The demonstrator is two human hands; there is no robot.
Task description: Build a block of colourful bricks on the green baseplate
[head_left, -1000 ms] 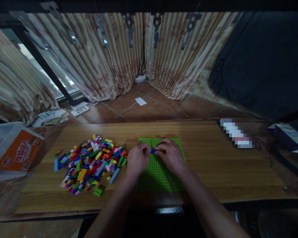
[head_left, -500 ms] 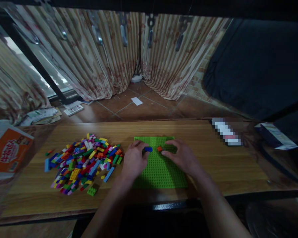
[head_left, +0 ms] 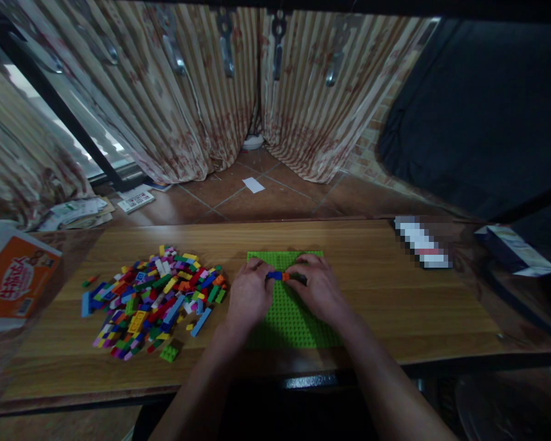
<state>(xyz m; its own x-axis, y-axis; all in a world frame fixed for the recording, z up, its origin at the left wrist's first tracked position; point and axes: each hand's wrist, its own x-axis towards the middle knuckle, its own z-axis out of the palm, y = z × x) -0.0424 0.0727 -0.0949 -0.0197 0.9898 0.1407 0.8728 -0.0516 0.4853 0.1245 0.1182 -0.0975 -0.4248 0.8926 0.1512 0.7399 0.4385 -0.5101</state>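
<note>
Over the green baseplate (head_left: 294,318) my two hands meet near its upper part. My left hand (head_left: 250,291) pinches a small blue brick (head_left: 274,275) between thumb and fingers. My right hand (head_left: 319,285) has its thumb and fingers closed on a small orange brick (head_left: 285,277). The blue and orange bricks are side by side and appear to touch; whether they are joined, or pressed onto the plate's studs, I cannot tell. Parts of both bricks are hidden by my fingertips.
A heap of mixed coloured bricks (head_left: 156,300) lies left of the baseplate on the wooden table (head_left: 395,306). A green brick (head_left: 169,353) sits at its near edge. An orange-labelled box (head_left: 16,282) stands far left; a blurred-out object (head_left: 422,243) lies back right.
My right hand has moved left and closed on the orange brick, which has shifted left beside the blue one. My left hand stays nearly in place, still holding the blue brick.
</note>
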